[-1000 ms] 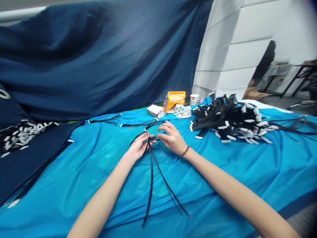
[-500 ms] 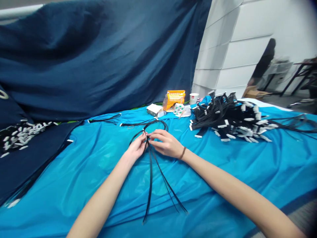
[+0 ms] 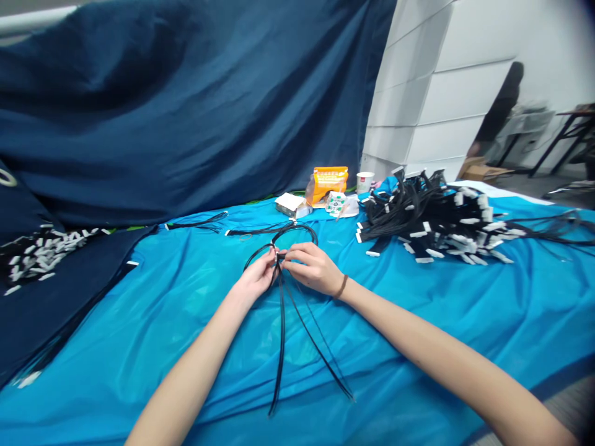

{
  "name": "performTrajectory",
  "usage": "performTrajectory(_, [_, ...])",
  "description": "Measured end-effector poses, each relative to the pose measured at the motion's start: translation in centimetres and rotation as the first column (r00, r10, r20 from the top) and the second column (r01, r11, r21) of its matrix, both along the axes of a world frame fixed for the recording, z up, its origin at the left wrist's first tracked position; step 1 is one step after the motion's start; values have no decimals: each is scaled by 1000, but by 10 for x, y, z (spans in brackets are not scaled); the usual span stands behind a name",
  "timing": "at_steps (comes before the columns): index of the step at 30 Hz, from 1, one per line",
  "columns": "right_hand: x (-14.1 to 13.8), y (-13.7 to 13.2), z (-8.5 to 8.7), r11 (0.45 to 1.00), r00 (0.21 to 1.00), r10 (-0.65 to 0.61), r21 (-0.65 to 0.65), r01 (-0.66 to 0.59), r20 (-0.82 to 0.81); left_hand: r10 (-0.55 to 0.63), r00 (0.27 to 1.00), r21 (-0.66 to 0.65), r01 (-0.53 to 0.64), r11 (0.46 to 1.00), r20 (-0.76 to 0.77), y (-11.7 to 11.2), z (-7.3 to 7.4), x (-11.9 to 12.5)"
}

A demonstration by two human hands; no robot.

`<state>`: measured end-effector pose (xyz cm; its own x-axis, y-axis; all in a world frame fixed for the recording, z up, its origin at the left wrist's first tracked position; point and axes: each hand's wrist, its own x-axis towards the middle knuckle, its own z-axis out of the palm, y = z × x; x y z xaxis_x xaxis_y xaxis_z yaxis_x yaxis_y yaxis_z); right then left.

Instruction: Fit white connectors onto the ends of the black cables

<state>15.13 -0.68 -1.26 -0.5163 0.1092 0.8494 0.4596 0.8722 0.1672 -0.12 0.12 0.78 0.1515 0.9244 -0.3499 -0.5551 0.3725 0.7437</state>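
Observation:
My left hand (image 3: 259, 272) is closed around a looped bundle of thin black cables (image 3: 281, 334), holding it near a small white connector. Close against it, my right hand (image 3: 312, 266) pinches part of the same bundle, with thumb and fingertips together. The cables curve in loops behind both hands, and their loose ends hang down toward me over the blue cloth (image 3: 186, 347). What exactly lies between the right fingertips is too small to make out.
A big heap of black cables with white connectors (image 3: 427, 217) lies at the right. Another pile of white connectors (image 3: 41, 257) is on dark cloth at the left. Behind stand a small box (image 3: 292, 204), an orange bag (image 3: 328, 186) and a paper cup (image 3: 365, 182).
My right fingers have shifted slightly at the bundle. One thin hanging strand has swung to the right. My left hand keeps its hold.

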Motion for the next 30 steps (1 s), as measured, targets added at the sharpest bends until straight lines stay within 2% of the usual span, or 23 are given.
performTrajectory(3, [0, 0, 1, 999, 999, 13, -49, -15, -51, -2, 1000, -2, 2, 1000, -17, 1, -1, -1])
performTrajectory(7, [0, 1, 1, 978, 990, 55, -191, -80, -133, 3, 1000, -7, -3, 1000, -18, 2, -2, -1])
performTrajectory(10, [-1, 0, 2, 939, 967, 90, -302, -162, -238, 22, 1000, -30, -22, 999, -15, 2, -2, -1])
performTrajectory(12, [-2, -3, 5, 894, 938, 102, -383, -232, -331, 32, 999, -51, -33, 998, -19, 3, -1, -1])
performTrajectory(14, [-3, -5, 10, 807, 886, 80, -493, -326, -456, 15, 999, -58, -18, 998, -39, 2, -1, -1])
performTrajectory(15, [-3, -6, 13, 739, 842, 53, -546, -394, -536, 4, 998, -58, -7, 998, -55, 2, -1, -1])
performTrajectory(17, [0, -6, 20, 571, 702, -27, -587, -574, -712, -13, 996, -47, 8, 999, -89, 1, -1, -1])
performTrajectory(19, [6, -3, 26, 416, 513, -117, -511, -752, -851, -22, 992, -13, 20, 1000, -126, 0, -1, -1])
performTrajectory(20, [10, -1, 29, 363, 428, -150, -452, -814, -891, -28, 989, 16, 31, 999, -144, -1, -1, -1])
performTrajectory(21, [14, 2, 31, 340, 358, -175, -397, -853, -917, -39, 986, 50, 48, 998, -162, -1, -2, -1])
performTrajectory(22, [19, 5, 33, 341, 313, -192, -362, -868, -930, -46, 982, 84, 62, 994, -184, -1, -2, -1])
performTrajectory(23, [23, 7, 35, 371, 294, -205, -352, -859, -934, -44, 977, 120, 70, 990, -207, -1, -3, -1])
performTrajectory(24, [26, 9, 36, 433, 296, -211, -361, -826, -932, -33, 973, 155, 70, 985, -229, -1, -3, -2])
performTrajectory(25, [29, 9, 37, 520, 329, -207, -389, -760, -921, -17, 968, 191, 67, 979, -249, -2, -4, -2])
performTrajectory(26, [30, 8, 37, 620, 396, -195, -425, -659, -898, 0, 964, 227, 62, 972, -266, -2, -5, -3])
performTrajectory(28, [28, 3, 36, 798, 599, -156, -458, -392, -785, 20, 957, 299, 70, 952, -288, -2, -6, -4])
performTrajectory(29, [26, 0, 34, 857, 710, -137, -442, -264, -690, 16, 955, 333, 87, 939, -297, -2, -7, -4])
performTrajectory(30, [23, -3, 31, 895, 802, -115, -412, -172, -587, 7, 952, 362, 110, 926, -306, -2, -7, -5])
